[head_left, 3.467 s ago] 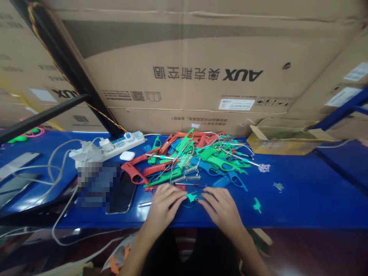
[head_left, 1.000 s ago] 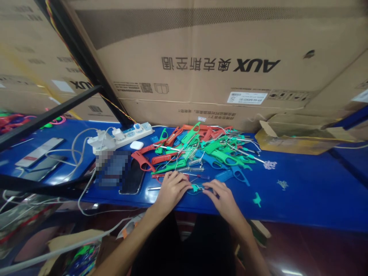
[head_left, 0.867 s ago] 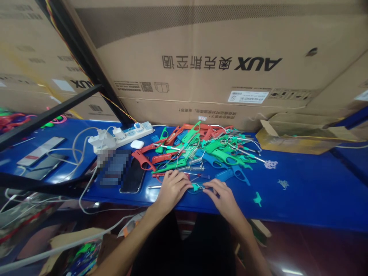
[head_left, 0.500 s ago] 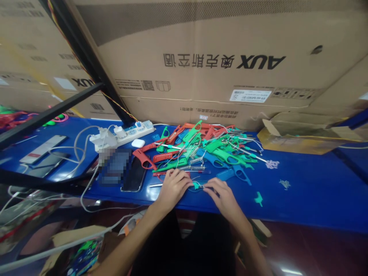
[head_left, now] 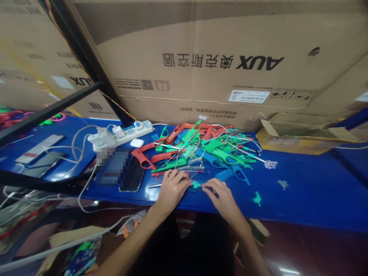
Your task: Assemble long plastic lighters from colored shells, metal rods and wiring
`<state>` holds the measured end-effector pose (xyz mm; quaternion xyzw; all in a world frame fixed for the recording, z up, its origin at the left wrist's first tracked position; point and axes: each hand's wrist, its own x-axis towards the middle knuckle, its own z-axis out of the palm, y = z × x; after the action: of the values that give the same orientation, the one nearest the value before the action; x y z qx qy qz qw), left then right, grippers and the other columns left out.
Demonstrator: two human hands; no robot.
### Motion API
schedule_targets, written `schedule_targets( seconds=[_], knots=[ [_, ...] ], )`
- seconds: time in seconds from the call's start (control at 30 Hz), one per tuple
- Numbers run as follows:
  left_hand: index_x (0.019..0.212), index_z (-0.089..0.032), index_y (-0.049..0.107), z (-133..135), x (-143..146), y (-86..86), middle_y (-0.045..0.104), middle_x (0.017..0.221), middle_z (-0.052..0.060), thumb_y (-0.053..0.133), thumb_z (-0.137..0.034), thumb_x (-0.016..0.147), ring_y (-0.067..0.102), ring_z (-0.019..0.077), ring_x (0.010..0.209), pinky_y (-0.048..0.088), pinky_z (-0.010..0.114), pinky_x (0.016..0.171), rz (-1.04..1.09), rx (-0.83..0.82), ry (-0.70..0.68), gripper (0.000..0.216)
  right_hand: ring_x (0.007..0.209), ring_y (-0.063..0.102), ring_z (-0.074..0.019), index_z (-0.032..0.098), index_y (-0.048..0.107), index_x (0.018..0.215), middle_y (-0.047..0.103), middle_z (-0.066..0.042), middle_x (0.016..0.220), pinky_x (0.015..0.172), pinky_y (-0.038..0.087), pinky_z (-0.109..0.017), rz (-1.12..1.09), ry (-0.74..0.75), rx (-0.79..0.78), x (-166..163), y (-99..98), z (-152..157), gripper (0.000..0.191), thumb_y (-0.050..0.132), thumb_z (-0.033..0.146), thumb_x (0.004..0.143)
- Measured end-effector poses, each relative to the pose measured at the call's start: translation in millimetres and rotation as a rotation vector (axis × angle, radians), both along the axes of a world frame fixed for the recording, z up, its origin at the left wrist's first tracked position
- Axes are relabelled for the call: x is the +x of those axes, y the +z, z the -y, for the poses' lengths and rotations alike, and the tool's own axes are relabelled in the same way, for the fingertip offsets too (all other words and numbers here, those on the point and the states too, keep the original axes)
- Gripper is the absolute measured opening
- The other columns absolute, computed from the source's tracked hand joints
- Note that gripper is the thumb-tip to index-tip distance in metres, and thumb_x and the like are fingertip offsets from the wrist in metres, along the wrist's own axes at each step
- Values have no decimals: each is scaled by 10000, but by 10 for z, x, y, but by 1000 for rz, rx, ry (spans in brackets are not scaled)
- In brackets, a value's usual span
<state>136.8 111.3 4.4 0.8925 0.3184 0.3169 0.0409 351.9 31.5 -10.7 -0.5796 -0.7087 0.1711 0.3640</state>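
Observation:
Close to the table's front edge, my left hand is closed, its thumb and fingertips pinching a small green plastic lighter part. My right hand pinches a thin pale wire at the right side of that part. A thin metal tube pokes out to the left of my left hand; my fingers hide whether it joins the green part. Just beyond the hands lies a heap of lighter shells in red, green and blue, mixed with metal tubes and wires. A red-and-clear screwdriver lies at the heap's near side.
A loose green trigger piece, small metal bits and pale small parts lie on the blue table. Phones and a power strip with cables stand left. An open carton sits back right, before large boxes.
The view has shifted very slightly. Both hands keep their pinch at the green part, with hardly any visible movement.

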Motion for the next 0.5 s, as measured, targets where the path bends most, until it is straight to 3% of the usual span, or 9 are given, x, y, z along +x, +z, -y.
schedule_targets(
  seconds=[0.2, 0.37, 0.5],
  knots=[
    [1028, -239, 740, 60, -6, 12, 745, 1007, 25, 640, -243, 1003, 616, 210, 951, 403, 407, 890, -35, 10, -21, 103, 922, 677, -203, 231, 689, 1017, 707, -42, 997, 878, 477, -346, 33, -16, 15, 8, -60, 1, 130, 572, 284, 1037],
    [1199, -207, 698, 153, -54, 15, 706, 1230, 101, 626, -288, 1005, 581, 293, 1157, 405, 479, 979, -105, 10, -13, 222, 943, 631, -218, 289, 675, 1297, 637, -105, 1237, 876, 509, -392, 134, 2, 36, -29, 1, 47, 307, 534, 221, 1033],
    [1279, -212, 658, 174, -77, -28, 691, 1284, 107, 606, -298, 1018, 573, 293, 1183, 408, 493, 1005, -104, -42, -29, 280, 1024, 616, -240, 320, 688, 1307, 605, -120, 1308, 860, 537, -408, 283, 80, 67, -68, 80, 73, 342, 538, 195, 1026]
  ],
)
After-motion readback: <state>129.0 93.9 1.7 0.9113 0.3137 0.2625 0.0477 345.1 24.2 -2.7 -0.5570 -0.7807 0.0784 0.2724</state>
